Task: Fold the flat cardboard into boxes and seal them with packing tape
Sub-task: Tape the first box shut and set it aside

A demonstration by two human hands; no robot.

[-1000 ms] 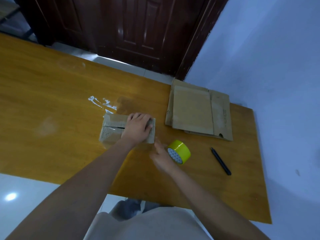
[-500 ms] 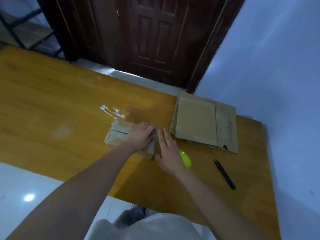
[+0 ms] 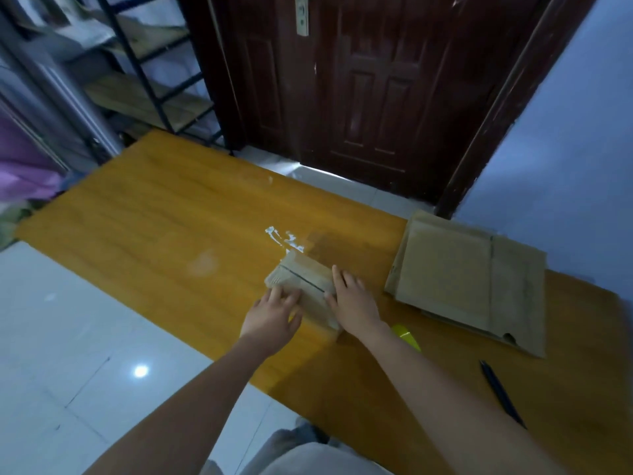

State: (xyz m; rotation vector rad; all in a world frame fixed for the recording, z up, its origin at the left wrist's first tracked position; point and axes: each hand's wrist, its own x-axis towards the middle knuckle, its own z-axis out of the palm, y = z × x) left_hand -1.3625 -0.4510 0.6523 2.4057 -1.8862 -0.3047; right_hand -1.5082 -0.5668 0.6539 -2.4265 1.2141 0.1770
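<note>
Both hands, left and right, press flat-fingered on a small brown cardboard box mid-frame on the orange wooden table; the right forearm half-hides a yellow tape roll, flat brown cardboard sheets stacked right.

Table: box, cardboard, tape, pen.

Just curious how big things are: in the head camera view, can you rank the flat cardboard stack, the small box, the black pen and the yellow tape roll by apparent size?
1. Flat cardboard stack
2. Small box
3. Black pen

Yellow tape roll: mostly hidden behind the right forearm, so unranked.
</note>
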